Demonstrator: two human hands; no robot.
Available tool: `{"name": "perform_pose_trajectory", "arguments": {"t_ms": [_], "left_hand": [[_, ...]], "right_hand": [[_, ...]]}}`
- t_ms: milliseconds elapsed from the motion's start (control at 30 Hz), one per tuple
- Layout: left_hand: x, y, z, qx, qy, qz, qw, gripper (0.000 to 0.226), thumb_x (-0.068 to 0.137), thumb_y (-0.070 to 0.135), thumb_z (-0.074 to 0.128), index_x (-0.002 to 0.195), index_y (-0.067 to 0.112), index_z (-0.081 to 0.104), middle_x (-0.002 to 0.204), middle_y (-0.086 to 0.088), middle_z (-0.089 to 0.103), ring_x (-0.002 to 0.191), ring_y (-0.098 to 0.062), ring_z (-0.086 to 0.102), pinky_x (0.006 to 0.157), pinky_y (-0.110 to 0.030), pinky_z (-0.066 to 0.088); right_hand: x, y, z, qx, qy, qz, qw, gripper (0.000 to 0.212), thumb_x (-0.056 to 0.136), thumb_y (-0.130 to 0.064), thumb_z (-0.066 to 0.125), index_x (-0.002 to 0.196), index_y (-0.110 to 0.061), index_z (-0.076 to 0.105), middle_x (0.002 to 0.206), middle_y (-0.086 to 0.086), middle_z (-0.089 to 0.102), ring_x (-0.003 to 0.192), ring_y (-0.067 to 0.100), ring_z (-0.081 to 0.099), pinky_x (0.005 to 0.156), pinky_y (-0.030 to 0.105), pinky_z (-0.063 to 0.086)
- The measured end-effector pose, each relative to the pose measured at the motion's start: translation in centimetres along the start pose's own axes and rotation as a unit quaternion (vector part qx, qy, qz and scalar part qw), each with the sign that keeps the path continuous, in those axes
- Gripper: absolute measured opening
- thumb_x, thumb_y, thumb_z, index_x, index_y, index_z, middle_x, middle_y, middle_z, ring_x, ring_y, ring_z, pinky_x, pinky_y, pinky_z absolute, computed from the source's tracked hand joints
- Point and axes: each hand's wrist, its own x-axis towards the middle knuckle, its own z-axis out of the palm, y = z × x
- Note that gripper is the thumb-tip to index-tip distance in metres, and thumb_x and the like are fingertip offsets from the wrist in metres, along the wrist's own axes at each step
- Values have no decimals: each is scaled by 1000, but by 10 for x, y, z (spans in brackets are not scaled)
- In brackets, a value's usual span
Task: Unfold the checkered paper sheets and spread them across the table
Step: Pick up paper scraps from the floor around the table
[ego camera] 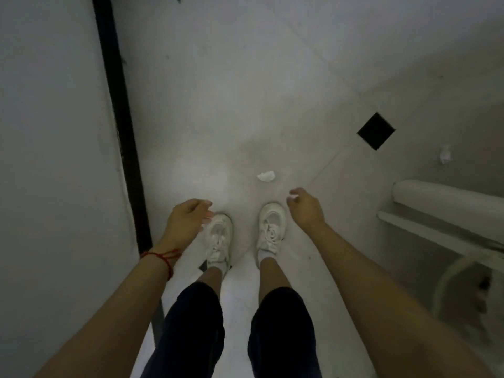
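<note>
Left hand (188,218) loosely open, empty; right hand (305,205) pinching white scrap (293,197).

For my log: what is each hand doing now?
Left hand: open, empty.
Right hand: fingers curled, something small and white at the fingertips; grip unclear.

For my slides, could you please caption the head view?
Standing on a pale floor, both hands lowered above white shoes; crumpled paper ahead.

A pale tiled floor (245,77) carries a crumpled white paper scrap (266,176) just ahead of two white sneakers (218,238), a second crumpled scrap (444,157) near the right wall, and one black square tile inset (376,131) between them.
</note>
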Motion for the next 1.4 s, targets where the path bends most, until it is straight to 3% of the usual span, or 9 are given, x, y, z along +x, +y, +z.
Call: {"name": "perform_pose_trajectory", "arguments": {"t_ms": [167,433,600,733,867,967,1033,1133,1400], "left_hand": [[65,-57,23,16,8,-12,1000,19,93,25,47,81,27,61,80,5,64,77,-13,60,72,-23,46],[131,-111,23,57,33,-8,998,20,94,28,43,98,19,61,85,6,65,83,-11,62,76,-21,47],[155,-123,22,58,47,-12,997,19,94,26,43,97,19,60,85,5,66,84,-12,62,78,-24,47],[150,-115,25,51,42,-9,998,19,93,26,42,96,20,60,85,5,65,85,-13,62,81,-25,47],[122,-93,30,38,39,10,998,19,93,24,43,84,30,59,86,3,66,84,-12,62,75,-22,50],[89,-68,35,19,27,14,999,22,93,21,45,80,30,60,83,4,66,78,-9,62,58,-6,48],[64,-44,36,17,14,18,1000,22,93,21,46,79,30,61,81,5,66,77,-9,62,55,-4,46],[24,0,31,21,0,38,999,22,93,21,46,79,31,61,81,5,66,79,-10,61,67,-14,48],[-86,138,7,88,14,149,985,17,93,16,47,88,21,63,80,3,66,78,-15,61,70,-21,45]], "right_hand": [[111,19,50,-100,2,-47,994,39,93,-25,47,128,-10,46,125,21,54,116,33,52,94,37,41],[213,38,133,-231,55,-126,963,44,92,-24,50,132,-11,40,133,21,40,113,38,47,84,45,44],[245,50,156,-378,141,-234,885,20,87,-13,44,100,-1,54,100,29,56,77,38,59,56,40,49],[243,70,141,-224,73,-196,952,32,96,-23,40,108,4,53,109,29,53,95,42,56,75,44,44],[203,73,103,29,114,-97,988,27,90,-22,54,97,4,60,98,28,64,92,38,62,80,40,47],[163,64,65,101,131,-37,986,23,88,-22,58,94,-1,61,92,23,66,88,39,64,82,51,52],[131,51,33,134,146,-34,980,20,88,-21,58,93,-2,61,85,14,62,84,35,63,79,40,54],[80,25,-18,187,174,-33,966,14,89,-17,57,92,-4,61,83,8,58,74,23,56,56,12,43],[-53,-27,-161,332,268,-38,903,10,86,-17,60,84,-8,56,84,21,64,78,34,65,52,14,47]]}}
